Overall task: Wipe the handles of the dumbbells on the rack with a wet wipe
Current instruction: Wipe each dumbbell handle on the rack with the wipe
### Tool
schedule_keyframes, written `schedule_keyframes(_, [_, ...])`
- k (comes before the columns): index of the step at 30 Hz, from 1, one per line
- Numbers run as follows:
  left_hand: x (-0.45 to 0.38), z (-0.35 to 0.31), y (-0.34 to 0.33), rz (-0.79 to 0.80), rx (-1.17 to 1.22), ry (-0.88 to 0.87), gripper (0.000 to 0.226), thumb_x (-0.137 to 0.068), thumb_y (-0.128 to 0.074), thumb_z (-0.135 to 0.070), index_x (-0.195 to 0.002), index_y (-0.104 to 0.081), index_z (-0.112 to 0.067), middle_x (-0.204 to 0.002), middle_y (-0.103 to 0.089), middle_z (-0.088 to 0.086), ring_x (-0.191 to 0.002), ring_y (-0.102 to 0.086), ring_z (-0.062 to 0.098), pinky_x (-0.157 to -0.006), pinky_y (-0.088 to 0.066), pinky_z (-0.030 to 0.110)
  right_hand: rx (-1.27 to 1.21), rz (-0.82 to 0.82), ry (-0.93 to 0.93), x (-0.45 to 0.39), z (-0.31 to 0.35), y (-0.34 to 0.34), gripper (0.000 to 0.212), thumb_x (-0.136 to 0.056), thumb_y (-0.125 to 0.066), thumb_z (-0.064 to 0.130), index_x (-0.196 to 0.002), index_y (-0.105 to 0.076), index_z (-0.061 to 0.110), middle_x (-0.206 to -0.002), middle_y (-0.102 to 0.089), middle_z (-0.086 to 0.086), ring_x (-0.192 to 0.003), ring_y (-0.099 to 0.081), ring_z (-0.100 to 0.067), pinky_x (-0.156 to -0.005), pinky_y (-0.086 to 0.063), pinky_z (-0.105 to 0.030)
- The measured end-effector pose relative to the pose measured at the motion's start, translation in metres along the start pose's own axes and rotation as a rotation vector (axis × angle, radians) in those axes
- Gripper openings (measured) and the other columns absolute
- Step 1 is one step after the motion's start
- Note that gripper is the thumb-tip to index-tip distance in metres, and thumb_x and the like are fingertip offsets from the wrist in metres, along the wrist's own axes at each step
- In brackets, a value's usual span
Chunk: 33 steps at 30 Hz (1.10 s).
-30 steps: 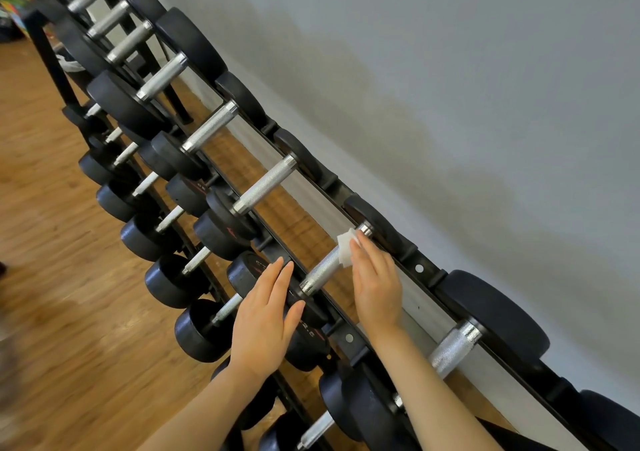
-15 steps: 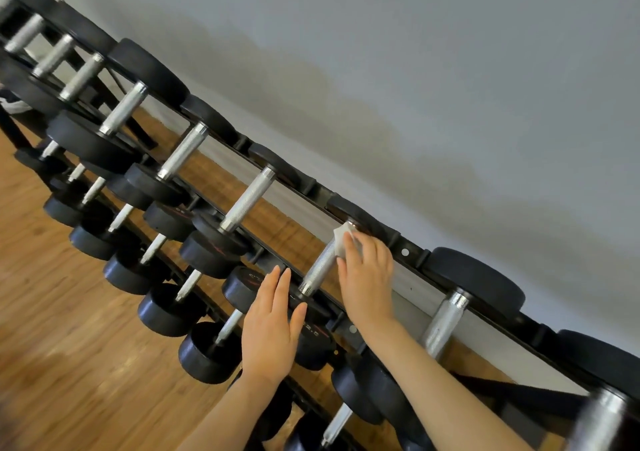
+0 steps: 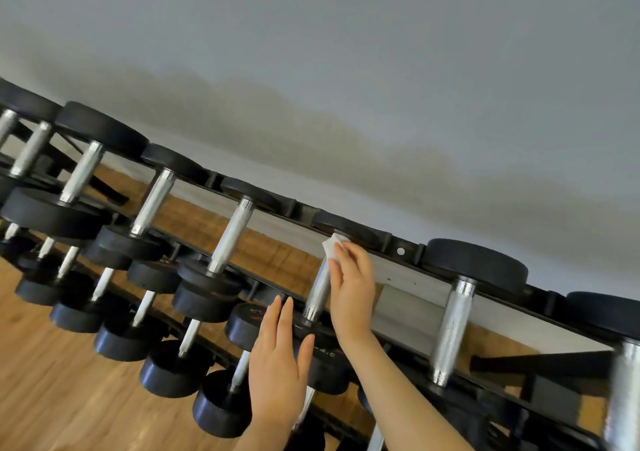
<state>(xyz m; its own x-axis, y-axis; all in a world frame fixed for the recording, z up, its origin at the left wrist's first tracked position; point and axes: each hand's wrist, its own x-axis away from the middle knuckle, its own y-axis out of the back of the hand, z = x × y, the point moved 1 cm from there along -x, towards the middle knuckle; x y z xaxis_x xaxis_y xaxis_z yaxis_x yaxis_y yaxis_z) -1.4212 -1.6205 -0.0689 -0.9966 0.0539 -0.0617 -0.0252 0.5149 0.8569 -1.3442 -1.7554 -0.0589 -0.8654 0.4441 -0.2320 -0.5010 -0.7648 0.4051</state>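
The right hand (image 3: 353, 288) holds the wet wipe (image 3: 333, 248) against the far end of one handle (image 3: 320, 286) on the top row of the rack (image 3: 398, 246). Its grip is curled round the handle, and the fingers (image 3: 360, 260) press the wipe on the metal just below the rear black head (image 3: 349, 227). The long axis of this handle runs from that rear head, near the wall (image 3: 381, 69), down and toward the person to the front head (image 3: 311, 329). So almost the whole bare length lies below the grip, on the person's side. In my judgement the next stroke must go along this axis, toward the front head.

The left hand (image 3: 278, 364) is spread flat, with straight fingers, and it rests on the front head; it pinches nothing. It lies nearer to the front end of the handle, but the wipe is only in the right hand. The next dumbbell (image 3: 450, 326) stands to the right, well apart.
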Motion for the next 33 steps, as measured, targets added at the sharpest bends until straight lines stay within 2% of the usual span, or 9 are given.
schedule_keyframes(2, [-0.002, 0.001, 0.0, 0.013, 0.02, 0.01, 0.071, -0.091, -0.03, -0.057, -0.153, -0.028, -0.024, -0.158, -0.016, -0.012, -0.142, -0.032, 0.015, -0.107, -0.028, 0.029, -0.009, -0.033, 0.0, 0.004, -0.002, -0.004, 0.03, -0.096, -0.055, 0.02, -0.125, -0.06, 0.011, -0.122, -0.05, 0.009, -0.114, -0.041, 0.013, -0.09, -0.031, 0.002])
schedule_keyframes(6, [-0.001, 0.003, -0.003, -0.002, 0.035, -0.002, 0.072, -0.09, -0.023, -0.061, -0.153, -0.018, -0.028, -0.159, -0.008, -0.015, -0.143, -0.019, 0.006, -0.11, -0.023, 0.028, 0.007, -0.069, 0.014, 0.013, -0.007, -0.009, 0.029, -0.096, -0.056, 0.018, -0.124, -0.063, 0.011, -0.124, -0.054, 0.003, -0.115, -0.041, 0.011, -0.093, -0.03, 0.002])
schedule_keyframes(10, [0.0, 0.004, -0.004, 0.002, 0.04, -0.004, 0.068, -0.094, -0.028, -0.057, -0.154, -0.017, -0.028, -0.16, -0.014, -0.011, -0.142, -0.022, 0.007, -0.11, -0.023, 0.029, 0.011, -0.068, 0.038, 0.008, -0.01, -0.007, 0.029, -0.096, -0.057, 0.017, -0.124, -0.063, 0.011, -0.125, -0.056, -0.001, -0.115, -0.045, 0.001, -0.095, -0.033, -0.001])
schedule_keyframes(13, [0.0, 0.005, -0.005, 0.004, 0.03, 0.006, 0.067, -0.095, -0.03, -0.056, -0.154, -0.02, -0.027, -0.161, -0.019, -0.007, -0.144, -0.026, 0.012, -0.11, -0.024, 0.028, -0.015, -0.098, 0.027, 0.0, -0.006, -0.006, 0.028, -0.096, -0.058, 0.016, -0.123, -0.064, 0.011, -0.124, -0.056, -0.001, -0.113, -0.048, -0.003, -0.091, -0.035, 0.0])
schedule_keyframes(18, [0.001, 0.006, -0.005, 0.001, 0.036, 0.011, 0.067, -0.094, -0.03, -0.056, -0.154, -0.018, -0.028, -0.159, -0.015, -0.011, -0.145, -0.023, 0.012, -0.111, -0.022, 0.029, -0.056, -0.112, 0.001, 0.014, -0.005, -0.008, 0.027, -0.095, -0.059, 0.013, -0.121, -0.064, 0.007, -0.12, -0.051, 0.009, -0.111, -0.048, 0.0, -0.088, -0.035, 0.002])
schedule_keyframes(21, [0.001, 0.004, -0.006, -0.006, 0.037, 0.016, 0.068, -0.094, -0.03, -0.056, -0.154, -0.02, -0.027, -0.16, -0.016, -0.01, -0.145, -0.021, 0.009, -0.111, -0.022, 0.028, -0.063, -0.115, 0.029, 0.015, -0.006, -0.006, 0.027, -0.093, -0.062, 0.011, -0.119, -0.065, 0.006, -0.121, -0.056, 0.001, -0.112, -0.047, 0.002, -0.089, -0.035, 0.001])
schedule_keyframes(24, [0.001, 0.004, -0.006, -0.016, 0.046, 0.016, 0.068, -0.095, -0.03, -0.056, -0.155, -0.022, -0.026, -0.161, -0.016, -0.01, -0.142, -0.017, 0.003, -0.111, -0.022, 0.028, -0.07, -0.117, 0.009, 0.004, -0.003, -0.005, 0.029, -0.091, -0.064, 0.01, -0.119, -0.066, 0.006, -0.122, -0.058, -0.007, -0.112, -0.051, -0.007, -0.088, -0.037, 0.001])
schedule_keyframes(27, [0.002, 0.003, -0.006, -0.014, 0.054, 0.019, 0.068, -0.095, -0.029, -0.056, -0.155, -0.021, -0.026, -0.16, -0.012, -0.013, -0.144, -0.017, 0.004, -0.112, -0.023, 0.028, -0.087, -0.139, -0.012, 0.006, -0.001, -0.005, 0.029, -0.09, -0.065, 0.009, -0.119, -0.066, 0.005, -0.121, -0.059, -0.008, -0.111, -0.053, -0.01, -0.086, -0.037, 0.001])
schedule_keyframes(33, [0.002, 0.005, -0.007, -0.004, 0.067, 0.028, 0.069, -0.094, -0.027, -0.058, -0.155, -0.019, -0.027, -0.162, -0.013, -0.01, -0.148, -0.023, 0.015, -0.117, -0.032, 0.04, -0.098, -0.131, -0.023, 0.019, -0.006, -0.008, 0.03, -0.09, -0.065, 0.009, -0.12, -0.066, 0.005, -0.123, -0.06, -0.009, -0.111, -0.053, -0.008, -0.085, -0.039, 0.001])
